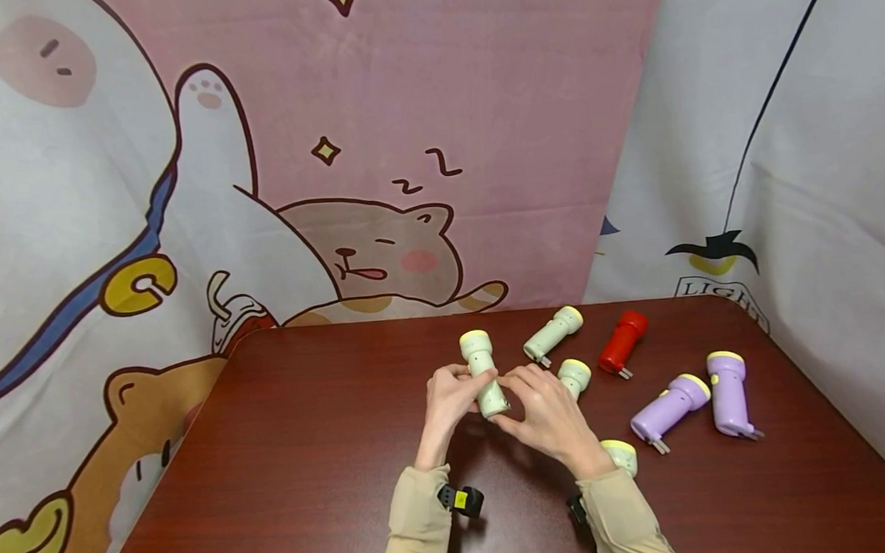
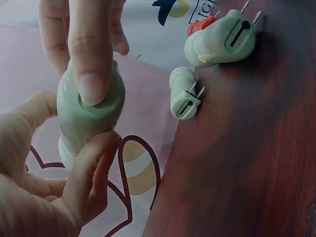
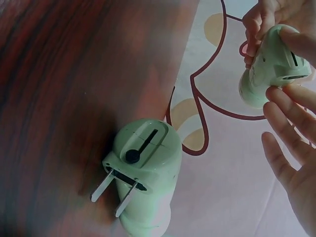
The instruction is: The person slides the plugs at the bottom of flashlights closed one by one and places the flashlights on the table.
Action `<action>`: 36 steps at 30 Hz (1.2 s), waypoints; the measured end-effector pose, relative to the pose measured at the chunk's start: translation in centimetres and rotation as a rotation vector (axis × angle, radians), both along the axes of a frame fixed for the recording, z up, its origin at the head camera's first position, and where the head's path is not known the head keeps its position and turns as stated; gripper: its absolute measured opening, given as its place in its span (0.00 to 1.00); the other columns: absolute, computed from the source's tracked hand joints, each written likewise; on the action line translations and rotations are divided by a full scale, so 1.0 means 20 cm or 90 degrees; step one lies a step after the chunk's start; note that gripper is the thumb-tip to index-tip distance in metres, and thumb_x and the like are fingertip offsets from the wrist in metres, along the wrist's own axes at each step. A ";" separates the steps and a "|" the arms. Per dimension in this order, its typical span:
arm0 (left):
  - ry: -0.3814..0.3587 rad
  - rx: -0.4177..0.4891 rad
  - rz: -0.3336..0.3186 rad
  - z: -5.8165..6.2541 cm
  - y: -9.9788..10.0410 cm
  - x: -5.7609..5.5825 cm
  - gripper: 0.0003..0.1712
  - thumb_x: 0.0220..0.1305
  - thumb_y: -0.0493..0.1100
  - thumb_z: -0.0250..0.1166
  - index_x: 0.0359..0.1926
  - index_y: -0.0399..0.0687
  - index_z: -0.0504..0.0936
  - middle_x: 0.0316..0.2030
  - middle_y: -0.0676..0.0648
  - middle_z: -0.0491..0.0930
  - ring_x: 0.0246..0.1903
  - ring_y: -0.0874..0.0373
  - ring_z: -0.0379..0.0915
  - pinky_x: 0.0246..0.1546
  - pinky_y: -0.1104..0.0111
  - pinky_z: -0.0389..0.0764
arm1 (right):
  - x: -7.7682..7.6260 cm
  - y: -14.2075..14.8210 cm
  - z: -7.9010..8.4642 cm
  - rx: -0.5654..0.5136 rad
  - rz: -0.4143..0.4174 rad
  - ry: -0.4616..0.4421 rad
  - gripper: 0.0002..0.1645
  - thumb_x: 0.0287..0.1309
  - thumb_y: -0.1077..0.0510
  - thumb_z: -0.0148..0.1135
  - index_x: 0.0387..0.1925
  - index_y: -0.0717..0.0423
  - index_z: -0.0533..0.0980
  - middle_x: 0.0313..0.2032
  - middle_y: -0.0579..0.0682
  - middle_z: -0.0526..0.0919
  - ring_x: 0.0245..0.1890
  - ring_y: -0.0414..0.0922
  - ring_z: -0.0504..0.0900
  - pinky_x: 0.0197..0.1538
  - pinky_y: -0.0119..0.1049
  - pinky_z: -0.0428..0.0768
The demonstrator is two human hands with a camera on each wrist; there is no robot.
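Observation:
A pale green flashlight point(image 1: 480, 362) with a yellow head rim is held above the table, its head tilted up and away. My left hand point(image 1: 452, 397) grips its body between thumb and fingers. At the tail end, my right hand point(image 1: 547, 409) pinches it, thumb on the end and fingertips against the side. In the right wrist view, the tail of this flashlight point(image 3: 266, 64) shows a dark slot, and no prongs stick out. Nearest the right hand lies another pale green flashlight point(image 1: 574, 376), partly hidden by that hand.
More pale green flashlights lie at the back point(image 1: 554, 335) and by the right forearm point(image 1: 620, 457). To the right are a red flashlight point(image 1: 623, 342) and two purple flashlights point(image 1: 670, 406), with metal plug prongs out. The brown table point(image 1: 309, 450) meets a cartoon-printed cloth point(image 1: 540, 138) behind.

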State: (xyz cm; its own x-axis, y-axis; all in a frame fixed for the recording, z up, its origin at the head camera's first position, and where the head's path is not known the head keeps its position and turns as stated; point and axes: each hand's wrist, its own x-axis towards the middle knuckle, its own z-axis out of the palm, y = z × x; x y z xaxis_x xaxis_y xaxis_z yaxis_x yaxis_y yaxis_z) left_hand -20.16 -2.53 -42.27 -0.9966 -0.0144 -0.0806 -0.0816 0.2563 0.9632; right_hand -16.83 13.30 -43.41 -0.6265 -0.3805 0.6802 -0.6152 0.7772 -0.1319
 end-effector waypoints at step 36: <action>0.058 -0.204 0.133 0.00 -0.29 -0.10 0.27 0.46 0.54 0.73 0.43 0.39 0.84 0.33 0.42 0.86 0.35 0.51 0.80 0.33 0.66 0.76 | 0.01 0.11 0.02 -0.020 -0.170 -0.115 0.23 0.46 0.51 0.72 0.45 0.57 0.81 0.41 0.54 0.82 0.39 0.52 0.81 0.41 0.48 0.79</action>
State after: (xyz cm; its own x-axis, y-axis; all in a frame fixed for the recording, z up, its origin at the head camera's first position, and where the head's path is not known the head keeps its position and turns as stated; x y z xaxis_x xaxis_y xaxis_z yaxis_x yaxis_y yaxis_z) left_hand -22.20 -8.37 -42.28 -0.9726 -0.2272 0.0495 -0.0813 0.5317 0.8430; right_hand -16.61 15.51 -43.11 -0.8131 -0.1668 0.5578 -0.3540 0.9023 -0.2462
